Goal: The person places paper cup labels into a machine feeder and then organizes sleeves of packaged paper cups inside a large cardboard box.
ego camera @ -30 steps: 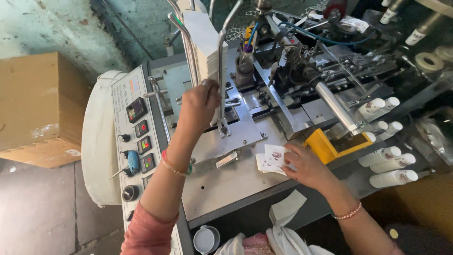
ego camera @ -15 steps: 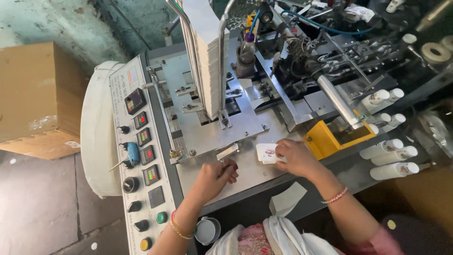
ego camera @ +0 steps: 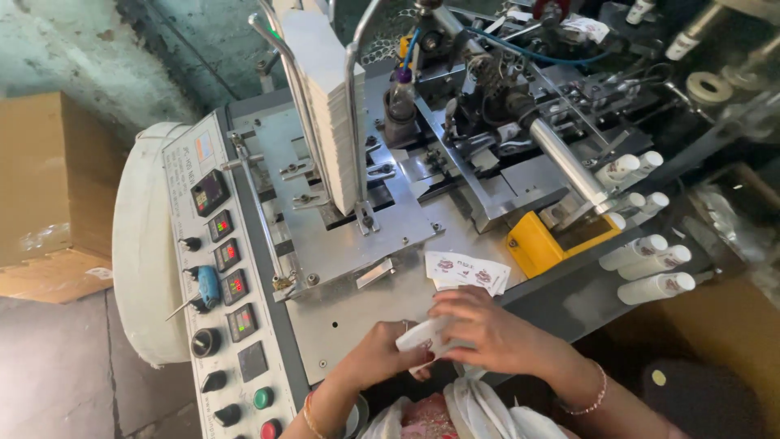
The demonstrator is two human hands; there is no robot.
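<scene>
Both hands closed on same white paper blank [ego camera: 426, 335] at near edge of machine worktop [ego camera: 341, 313]: left hand [ego camera: 382, 354] under, right hand [ego camera: 487, 329] over. Few printed blanks [ego camera: 465, 271] just beyond right hand. Control panel [ego camera: 223, 268] left of left hand.

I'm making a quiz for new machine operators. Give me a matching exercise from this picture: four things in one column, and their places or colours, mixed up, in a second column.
Things:
1. guard block
2. card stack
3. tubes
4. cardboard box

Places or colours:
A. on the floor, at the left edge of the view
B. yellow, on the front edge of the machine
C. upright between metal rails
D. white, lying in rows at the machine's right side

Pairs: 1-B, 2-C, 3-D, 4-A
</scene>
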